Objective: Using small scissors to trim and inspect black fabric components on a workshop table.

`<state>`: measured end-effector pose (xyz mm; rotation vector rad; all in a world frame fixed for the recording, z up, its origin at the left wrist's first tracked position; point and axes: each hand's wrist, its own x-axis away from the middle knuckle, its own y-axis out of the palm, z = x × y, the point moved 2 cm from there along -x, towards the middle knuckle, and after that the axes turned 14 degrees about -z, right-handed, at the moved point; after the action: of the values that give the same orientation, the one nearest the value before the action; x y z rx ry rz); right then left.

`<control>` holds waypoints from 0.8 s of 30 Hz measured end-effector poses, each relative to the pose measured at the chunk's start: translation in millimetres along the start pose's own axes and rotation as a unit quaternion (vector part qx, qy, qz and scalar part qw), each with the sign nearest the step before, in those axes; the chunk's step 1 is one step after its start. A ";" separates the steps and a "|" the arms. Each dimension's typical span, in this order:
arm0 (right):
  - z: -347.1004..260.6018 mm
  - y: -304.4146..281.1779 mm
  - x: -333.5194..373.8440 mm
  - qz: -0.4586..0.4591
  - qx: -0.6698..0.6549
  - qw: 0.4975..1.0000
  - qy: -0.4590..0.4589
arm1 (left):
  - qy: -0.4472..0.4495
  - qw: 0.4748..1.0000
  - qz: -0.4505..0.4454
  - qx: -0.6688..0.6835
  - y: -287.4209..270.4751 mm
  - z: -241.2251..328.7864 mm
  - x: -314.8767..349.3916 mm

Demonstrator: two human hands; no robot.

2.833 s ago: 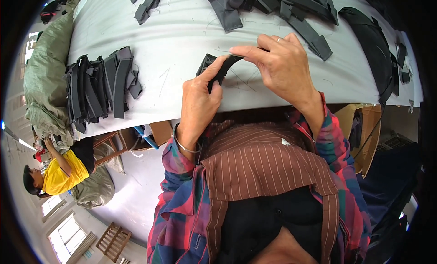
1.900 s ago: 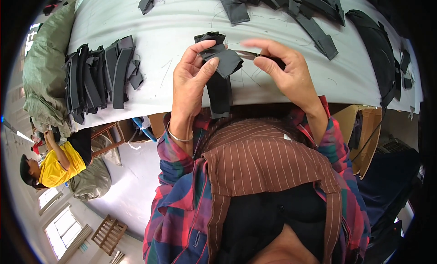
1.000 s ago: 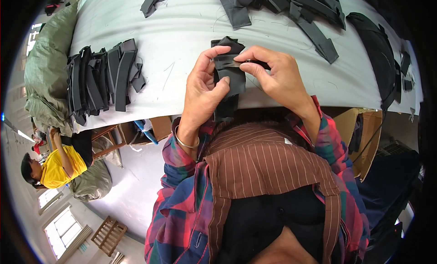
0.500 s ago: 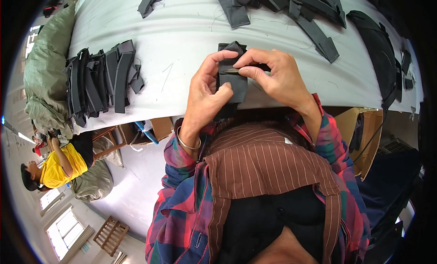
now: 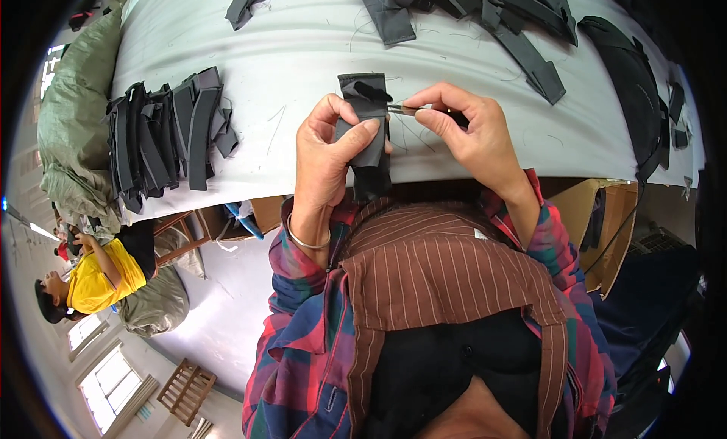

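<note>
Right up close, the person's plaid shirt [image 5: 303, 348] and brown striped apron [image 5: 447, 280] are filling the bottom of the view. Both forearms are reaching up to the edge of the white table [image 5: 303, 38].

The left hand [image 5: 329, 155] is holding a dark grey fabric piece [image 5: 363, 129] upright — the thumb is pressing on the front of it and the other fingers are curling around its left side. The piece is hanging over the near edge of the table, right in front of the person, and its lower end is dropping down past the edge. A thin bracelet [image 5: 307, 238] is sitting on the left wrist.

The right hand [image 5: 473, 132] is pinching a small thin metal tool [image 5: 405, 108] between thumb and first finger, and the tip is touching the top of the fabric piece. The other fingers are folding in.

Farther off to the left, a stack of dark curved pieces [image 5: 163, 136] is lying on the table, next to a green sack [image 5: 72, 129]. At the far side, more dark strips [image 5: 485, 15] are lying spread about — and a black bag [image 5: 632, 83] is resting at the right. Down on the floor at the left, another person in a yellow top [image 5: 98, 276] is sitting.
</note>
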<state>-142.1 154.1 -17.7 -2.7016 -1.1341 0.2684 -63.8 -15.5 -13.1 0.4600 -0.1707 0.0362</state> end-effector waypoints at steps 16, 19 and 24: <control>-8.3 2.1 2.3 0.006 0.110 0.994 0.003 | 0.005 0.998 0.003 -0.063 7.2 4.4 -0.2; -18.5 -1.6 4.1 -0.034 0.171 0.984 0.044 | 0.005 0.998 0.007 -0.066 7.1 4.4 0.1; -16.0 0.9 3.6 -0.021 0.191 0.981 0.018 | 0.004 0.997 0.008 -0.071 7.2 4.6 0.5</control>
<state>-135.1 154.3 -2.8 -2.3339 -1.0087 0.3859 -64.6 -11.1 -5.8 0.3169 -0.1673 0.0418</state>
